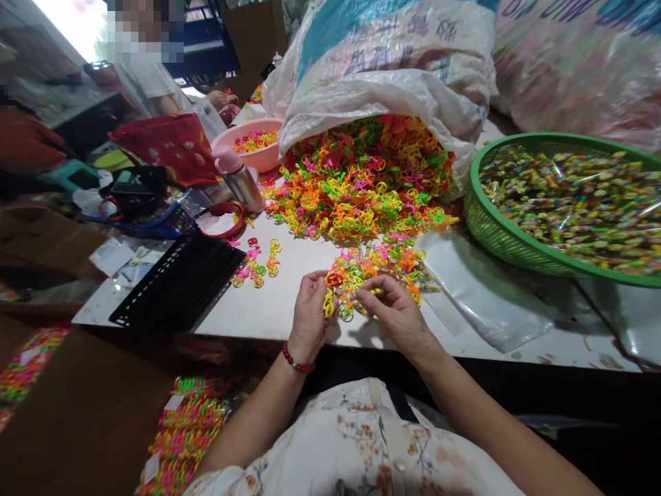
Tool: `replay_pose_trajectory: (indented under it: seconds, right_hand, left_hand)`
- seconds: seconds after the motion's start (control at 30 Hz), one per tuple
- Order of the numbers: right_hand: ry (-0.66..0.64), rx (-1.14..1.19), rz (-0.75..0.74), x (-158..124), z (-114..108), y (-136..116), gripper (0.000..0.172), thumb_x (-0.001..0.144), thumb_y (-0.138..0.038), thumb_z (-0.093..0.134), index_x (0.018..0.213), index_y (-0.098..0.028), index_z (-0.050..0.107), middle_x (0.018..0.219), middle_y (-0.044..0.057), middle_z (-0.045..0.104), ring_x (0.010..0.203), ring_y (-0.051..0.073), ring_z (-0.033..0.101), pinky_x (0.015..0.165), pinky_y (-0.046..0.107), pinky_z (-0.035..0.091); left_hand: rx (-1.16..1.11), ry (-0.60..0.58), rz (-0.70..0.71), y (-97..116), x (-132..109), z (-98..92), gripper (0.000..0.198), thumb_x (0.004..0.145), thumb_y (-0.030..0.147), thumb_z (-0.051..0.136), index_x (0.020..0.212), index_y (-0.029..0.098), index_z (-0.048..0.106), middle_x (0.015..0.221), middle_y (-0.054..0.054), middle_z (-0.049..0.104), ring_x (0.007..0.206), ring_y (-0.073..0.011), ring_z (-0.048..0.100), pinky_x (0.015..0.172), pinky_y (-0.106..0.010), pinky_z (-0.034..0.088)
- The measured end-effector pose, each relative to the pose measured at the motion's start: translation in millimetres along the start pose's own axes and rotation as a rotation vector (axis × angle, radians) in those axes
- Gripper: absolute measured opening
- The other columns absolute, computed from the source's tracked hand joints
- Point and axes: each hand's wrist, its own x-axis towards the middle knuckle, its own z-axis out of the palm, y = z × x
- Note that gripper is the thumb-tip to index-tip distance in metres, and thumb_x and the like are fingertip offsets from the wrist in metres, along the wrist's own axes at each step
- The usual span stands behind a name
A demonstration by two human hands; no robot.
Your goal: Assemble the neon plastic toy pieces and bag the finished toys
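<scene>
My left hand point(311, 306) is closed on small plastic pieces, a yellow one point(328, 303) and a red one point(334, 280), near the front edge of the white table point(279, 313). To its right, my right hand point(391, 306) has thumb and forefinger brought together over the small pile point(356, 270) of colourful pieces; what lies between those fingertips is too small to make out. Behind both hands, a large heap point(356, 186) of similar pieces spills from the mouth of a white woven sack point(403, 62).
A green basket point(516, 234) of small wrapped items stands right, beside clear plastic bags point(490, 296). On the left are a black slotted tray point(175, 282), a red round container point(232, 227), a bottle point(240, 180) and a pink basin point(266, 157). Another person point(149, 79) is at the back left.
</scene>
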Motion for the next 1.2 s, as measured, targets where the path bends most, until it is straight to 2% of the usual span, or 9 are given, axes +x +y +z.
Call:
replay_pose_trajectory:
  seconds: [0.17,0.3,0.43,0.67,0.8,0.97,1.07,1.13,1.2]
  right_hand:
    - [0.024,-0.027,0.017,-3,7,0,0.038,0.072,-0.051,0.078,0.080,-0.019,0.058,0.064,-0.003,0.059,0.057,0.011,0.054,0.053,0.023,0.044]
    - [-0.007,-0.069,-0.016,-5,9,7,0.032,0.078,-0.048,0.072,0.087,-0.019,0.065,0.075,0.001,0.066,0.064,0.013,0.059,0.057,0.024,0.047]
    - [-0.023,-0.091,-0.084,-7,9,12,0.025,0.082,-0.043,0.070,0.092,-0.020,0.069,0.083,0.002,0.070,0.073,0.015,0.063,0.065,0.026,0.051]
    - [-0.011,-0.291,-0.270,-10,6,18,0.015,0.085,-0.030,0.068,0.097,-0.021,0.072,0.088,0.002,0.073,0.078,0.016,0.067,0.072,0.027,0.053]
    - [-0.032,-0.370,-0.354,-10,5,15,0.013,0.086,-0.026,0.068,0.097,-0.022,0.073,0.089,0.002,0.075,0.078,0.016,0.069,0.073,0.027,0.056]
    - [-0.081,-0.501,-0.513,-8,5,11,0.016,0.088,-0.018,0.065,0.102,-0.023,0.071,0.095,0.001,0.074,0.086,0.015,0.070,0.080,0.026,0.056]
    - [-0.111,-0.548,-0.637,-5,9,8,0.018,0.089,-0.013,0.061,0.104,-0.022,0.068,0.095,0.002,0.073,0.087,0.015,0.069,0.081,0.025,0.056]
    - [-0.137,-0.569,-0.709,-4,12,7,0.020,0.089,-0.010,0.059,0.104,-0.021,0.066,0.095,0.003,0.072,0.090,0.015,0.069,0.083,0.025,0.056]
    - [-0.152,-0.589,-0.743,-4,16,7,0.021,0.089,-0.008,0.058,0.104,-0.021,0.065,0.094,0.004,0.071,0.089,0.015,0.068,0.082,0.025,0.056]
  left_hand:
    - [0.065,0.005,0.049,-7,-3,-0.1,0.029,0.088,0.045,0.058,0.103,0.022,0.050,0.074,0.003,0.052,0.050,-0.0062,0.041,0.047,-0.020,0.034]
    - [0.244,0.043,0.128,-9,-6,-2.3,0.029,0.090,0.047,0.055,0.106,0.023,0.052,0.088,-0.001,0.055,0.066,-0.0094,0.051,0.061,-0.021,0.044]
    - [0.330,0.047,0.153,-8,-7,-5.2,0.029,0.091,0.048,0.054,0.106,0.023,0.052,0.092,-0.001,0.055,0.070,-0.0103,0.052,0.065,-0.022,0.046]
    - [0.210,0.023,0.008,-6,-7,-6.5,0.026,0.090,0.044,0.055,0.102,0.022,0.050,0.081,0.002,0.051,0.057,-0.0071,0.048,0.051,-0.019,0.041]
    - [0.202,0.019,0.011,-2,-7,-5.3,0.026,0.089,0.043,0.057,0.101,0.021,0.051,0.079,0.003,0.051,0.058,-0.0068,0.048,0.052,-0.017,0.041]
    - [0.168,-0.033,-0.143,3,-7,-5.5,0.025,0.090,0.045,0.051,0.097,0.022,0.046,0.068,0.006,0.045,0.047,-0.0066,0.036,0.045,-0.018,0.031]
    - [0.448,0.085,0.087,4,-5,-9.1,0.020,0.091,0.040,0.049,0.096,0.021,0.050,0.079,0.001,0.053,0.064,-0.0105,0.049,0.061,-0.022,0.042]
    - [0.617,0.148,0.226,4,-4,-12.7,0.017,0.092,0.036,0.048,0.096,0.020,0.053,0.088,-0.001,0.056,0.079,-0.0131,0.053,0.074,-0.025,0.045]
    - [0.653,0.150,0.206,4,-3,-16.3,0.016,0.092,0.035,0.048,0.095,0.021,0.054,0.087,-0.001,0.056,0.080,-0.0137,0.053,0.075,-0.025,0.045]
